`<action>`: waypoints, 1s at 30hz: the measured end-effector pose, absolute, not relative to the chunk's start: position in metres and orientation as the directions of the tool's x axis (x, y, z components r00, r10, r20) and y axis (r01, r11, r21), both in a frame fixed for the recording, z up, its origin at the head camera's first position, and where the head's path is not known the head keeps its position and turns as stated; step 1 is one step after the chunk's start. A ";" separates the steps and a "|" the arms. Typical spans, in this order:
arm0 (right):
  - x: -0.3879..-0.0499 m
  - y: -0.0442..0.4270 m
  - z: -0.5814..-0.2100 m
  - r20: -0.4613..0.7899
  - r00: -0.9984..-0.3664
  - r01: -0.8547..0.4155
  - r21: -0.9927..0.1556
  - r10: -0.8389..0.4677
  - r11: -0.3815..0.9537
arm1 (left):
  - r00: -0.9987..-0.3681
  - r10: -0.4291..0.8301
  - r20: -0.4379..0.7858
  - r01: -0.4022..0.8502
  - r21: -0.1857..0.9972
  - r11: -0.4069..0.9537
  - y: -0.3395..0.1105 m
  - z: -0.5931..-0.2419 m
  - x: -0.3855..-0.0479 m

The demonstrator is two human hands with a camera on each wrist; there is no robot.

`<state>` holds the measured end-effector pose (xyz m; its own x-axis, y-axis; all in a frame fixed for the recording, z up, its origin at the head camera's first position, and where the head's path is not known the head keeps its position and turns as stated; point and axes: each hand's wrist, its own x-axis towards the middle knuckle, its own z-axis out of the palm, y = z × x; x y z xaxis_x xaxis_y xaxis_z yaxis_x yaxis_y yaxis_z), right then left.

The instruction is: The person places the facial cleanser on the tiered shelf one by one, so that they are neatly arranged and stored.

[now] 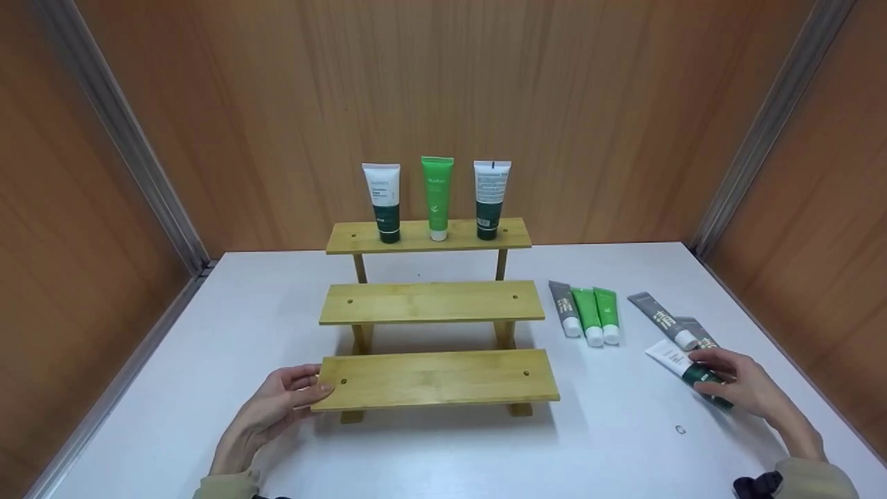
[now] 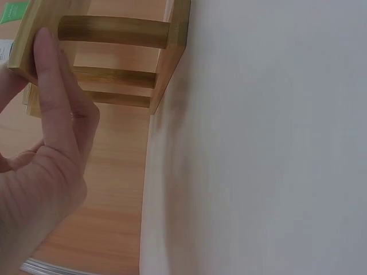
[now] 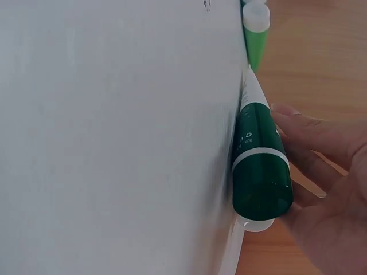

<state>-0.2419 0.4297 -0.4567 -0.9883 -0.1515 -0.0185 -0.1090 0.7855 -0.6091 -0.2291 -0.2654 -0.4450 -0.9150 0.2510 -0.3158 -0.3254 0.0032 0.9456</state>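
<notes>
In the head view, the left hand (image 1: 278, 403) pinches the left end of the near board (image 1: 436, 380) of a 3-step wooden stand (image 1: 429, 303), its thumb on top. On the far, highest board (image 1: 417, 237) 3 tubes (image 1: 437, 197) stand on their caps: 1 green between 2 white-and-dark-green. On the white table (image 1: 429, 464), just right of the stand, lie 1 gray tube (image 1: 564, 305) and 2 green tubes (image 1: 587, 310). Farther right, 2 gray tubes (image 1: 658, 316) overlap; near them lies a loose tube (image 1: 686, 369), white and dark green, with the right hand (image 1: 745, 381) bent round it.

In the left wrist view, 2 fingers press the board's underside.

In the right wrist view, thumb and fingers are at the loose tube's sides; how firmly they hold, one cannot tell.
</notes>
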 end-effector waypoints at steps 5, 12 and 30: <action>-0.242 0.429 -0.458 -0.017 -0.992 -0.085 -0.630 -0.124 0.772 | -0.916 0.270 -0.297 -0.313 0.949 -0.017 -0.264 -0.444 -0.229; -0.245 0.428 -0.457 -0.058 -0.995 -0.027 -0.636 -0.083 0.771 | -0.916 0.281 -0.286 -0.305 0.952 -0.028 -0.264 -0.446 -0.229; -0.251 0.422 -0.451 -0.133 -0.990 0.034 -0.577 -0.052 0.816 | -0.926 0.237 -0.292 -0.303 0.953 -0.008 -0.264 -0.447 -0.226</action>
